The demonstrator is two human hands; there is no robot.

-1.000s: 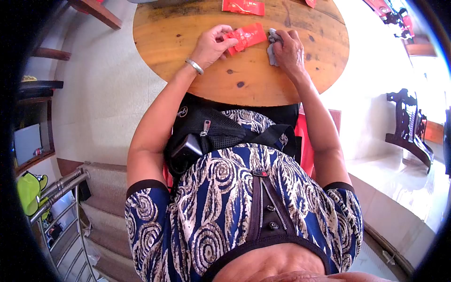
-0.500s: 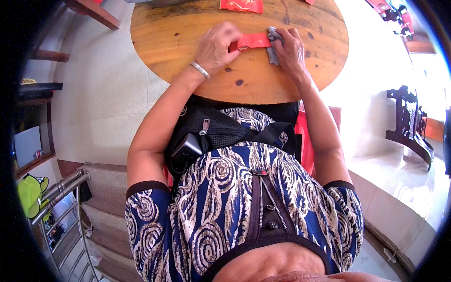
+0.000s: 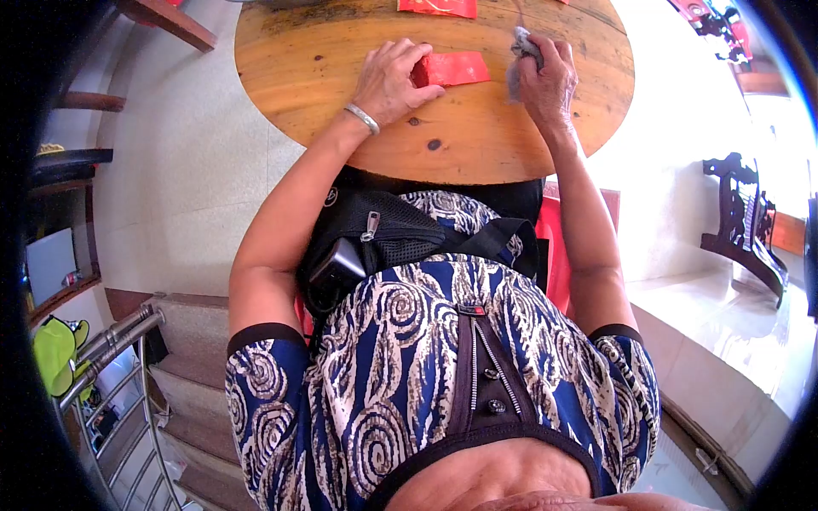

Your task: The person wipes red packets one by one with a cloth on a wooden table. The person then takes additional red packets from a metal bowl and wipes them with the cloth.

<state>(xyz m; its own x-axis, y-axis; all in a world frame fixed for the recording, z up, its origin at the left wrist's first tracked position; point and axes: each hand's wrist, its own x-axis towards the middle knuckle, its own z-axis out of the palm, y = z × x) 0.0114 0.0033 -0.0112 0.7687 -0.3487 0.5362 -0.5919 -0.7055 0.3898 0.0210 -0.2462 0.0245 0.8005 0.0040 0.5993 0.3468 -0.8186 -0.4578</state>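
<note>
On the round wooden tabletop (image 3: 341,51) a flat red packet (image 3: 453,68) lies with its long axis running left to right, tilted only slightly, its right end pointing toward the right hand. It sits toward the far middle of the tabletop, between the two hands.

The left hand (image 3: 390,78) rests on the wood at the packet's left end, fingers curled over and pressing on that end, so its grip is bent down onto the packet rather than lifting it; a silver bracelet (image 3: 363,117) circles the wrist.

The right hand (image 3: 550,78) is just right of the packet, apart from it, and its grip is closed around a crumpled grey cloth (image 3: 521,49) (bunched at the fingertips, with a tail hanging down toward the tabletop). The cloth is held just off the packet's right end; whether its tail touches the wood cannot be told.

At the far edge of the tabletop a second red packet (image 3: 440,8) lies, cut off by the frame, also lengthwise left to right.

Nearer, a black bag (image 3: 375,238) with a mesh pocket lies across the person's lap, above the blue patterned dress (image 3: 426,358). A dark wooden chair (image 3: 741,221) stands far off to the right on the pale floor (image 3: 187,170).
</note>
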